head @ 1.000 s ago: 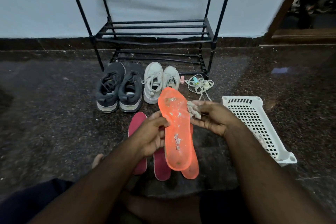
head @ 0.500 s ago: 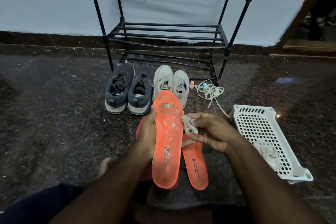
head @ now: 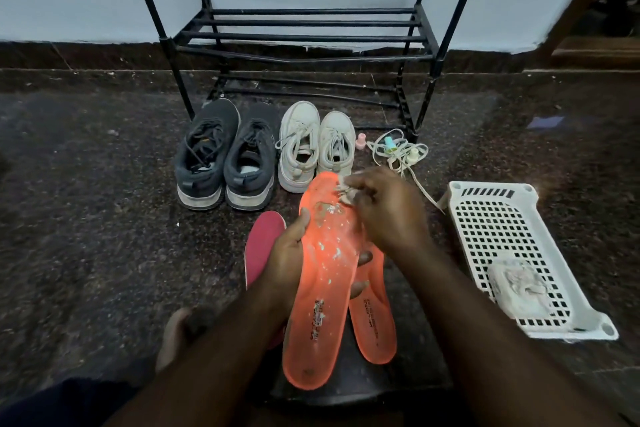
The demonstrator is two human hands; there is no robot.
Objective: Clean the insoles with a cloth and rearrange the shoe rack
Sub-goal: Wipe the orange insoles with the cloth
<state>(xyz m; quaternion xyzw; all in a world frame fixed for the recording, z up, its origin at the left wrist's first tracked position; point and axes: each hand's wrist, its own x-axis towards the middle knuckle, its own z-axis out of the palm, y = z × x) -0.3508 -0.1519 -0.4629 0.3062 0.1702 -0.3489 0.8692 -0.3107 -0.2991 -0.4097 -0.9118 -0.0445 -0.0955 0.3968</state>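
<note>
My left hand (head: 289, 260) grips an orange insole (head: 322, 291) from beneath, thumb on its left edge, fingertips showing at its right edge. White flecks cover the insole's surface. My right hand (head: 388, 208) pinches a small pale cloth (head: 343, 192) against the insole's toe end. A second orange insole (head: 372, 322) lies on the floor under the held one. A red insole (head: 261, 243) lies left of it, partly hidden by my left hand. The black shoe rack (head: 301, 35) stands bare against the wall.
Dark sneakers (head: 223, 156) and white sneakers (head: 315, 146) stand in front of the rack. Loose laces (head: 398, 152) and a small pink bottle (head: 361, 141) lie beside them. A white perforated basket (head: 495, 229) on the right holds a crumpled cloth (head: 519, 284). My bare foot (head: 176, 329) rests lower left.
The camera has dipped closer to the floor. My right hand has carried the cloth from the insole's right edge up onto its toe end. My left hand keeps its grip.
</note>
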